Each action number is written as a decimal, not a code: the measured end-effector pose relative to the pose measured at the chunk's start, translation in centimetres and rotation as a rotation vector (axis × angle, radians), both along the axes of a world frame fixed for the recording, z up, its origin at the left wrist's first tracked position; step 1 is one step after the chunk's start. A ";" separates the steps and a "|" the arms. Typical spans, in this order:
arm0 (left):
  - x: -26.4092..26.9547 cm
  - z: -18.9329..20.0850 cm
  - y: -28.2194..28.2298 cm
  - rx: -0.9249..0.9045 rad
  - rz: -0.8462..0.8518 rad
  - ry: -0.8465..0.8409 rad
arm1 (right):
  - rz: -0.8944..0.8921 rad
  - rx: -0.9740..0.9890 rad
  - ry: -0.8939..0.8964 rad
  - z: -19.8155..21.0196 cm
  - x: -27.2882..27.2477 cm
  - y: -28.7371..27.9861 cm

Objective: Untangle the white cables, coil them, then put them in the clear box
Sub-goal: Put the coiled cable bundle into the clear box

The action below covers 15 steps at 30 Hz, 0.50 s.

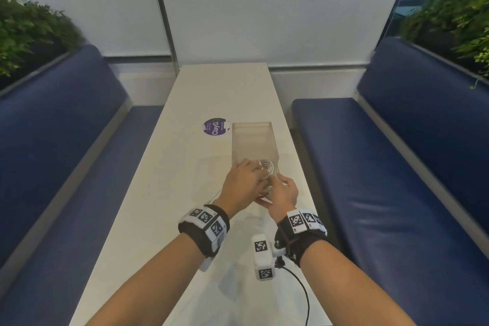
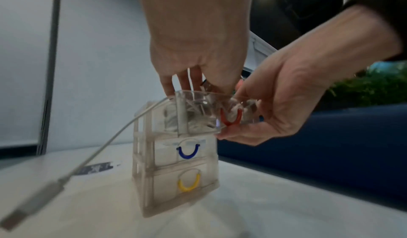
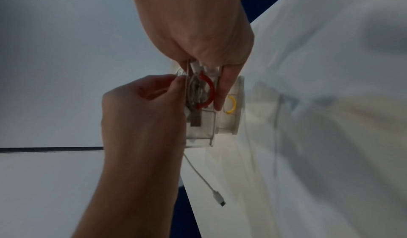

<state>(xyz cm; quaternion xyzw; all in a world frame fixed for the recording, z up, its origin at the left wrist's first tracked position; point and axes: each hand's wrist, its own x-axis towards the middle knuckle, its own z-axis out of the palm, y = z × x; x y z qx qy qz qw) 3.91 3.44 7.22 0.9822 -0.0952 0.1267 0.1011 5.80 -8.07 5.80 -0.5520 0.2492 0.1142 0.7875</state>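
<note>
A clear box (image 1: 254, 140) with three drawers stands on the white table (image 1: 172, 193). Its top drawer (image 2: 198, 126), the one with the red handle (image 2: 230, 118), is pulled out toward me. Coiled white cables (image 1: 268, 167) lie inside it. My left hand (image 1: 244, 182) reaches into the drawer from above, its fingertips (image 3: 176, 81) pinching the cables (image 3: 196, 88). My right hand (image 1: 284, 190) grips the drawer's front end, with one finger (image 3: 222, 88) along its underside. One cable end (image 2: 105, 146) trails out of the drawer, and its plug (image 3: 218, 197) hangs free to my left.
A round purple sticker (image 1: 214, 126) lies on the table left of the box. Blue padded benches (image 1: 383, 167) (image 1: 66, 153) run along both sides, with plants behind them. A black wire (image 1: 301, 291) hangs from my right wrist camera. The two lower drawers, blue handle (image 2: 187, 152) and yellow handle (image 2: 189, 182), are closed.
</note>
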 end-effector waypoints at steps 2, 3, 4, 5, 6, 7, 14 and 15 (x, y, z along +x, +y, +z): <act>0.2 -0.1 0.2 0.056 -0.035 0.030 | -0.009 -0.012 0.013 0.0 0.2 0.0; 0.4 0.0 0.3 0.076 -0.057 0.057 | -0.009 -0.021 0.016 0.0 0.3 0.1; 0.8 0.1 0.4 0.097 -0.078 0.068 | -0.004 -0.027 0.018 -0.1 0.3 0.1; 1.1 0.3 0.6 0.120 -0.092 0.067 | 0.001 -0.031 0.017 -0.1 0.3 0.2; 1.3 0.4 0.5 0.146 -0.092 0.062 | 0.005 -0.033 0.015 -0.2 0.2 0.3; 1.5 0.6 0.4 0.163 -0.081 0.061 | 0.008 -0.028 0.013 -0.2 0.2 0.4; 2.1 0.2 -0.7 0.038 0.022 -0.038 | 0.073 0.037 -0.013 0.1 -0.1 -0.3; 1.9 0.3 -0.2 -0.048 0.009 -0.032 | 0.078 0.041 -0.013 0.1 -0.1 -0.4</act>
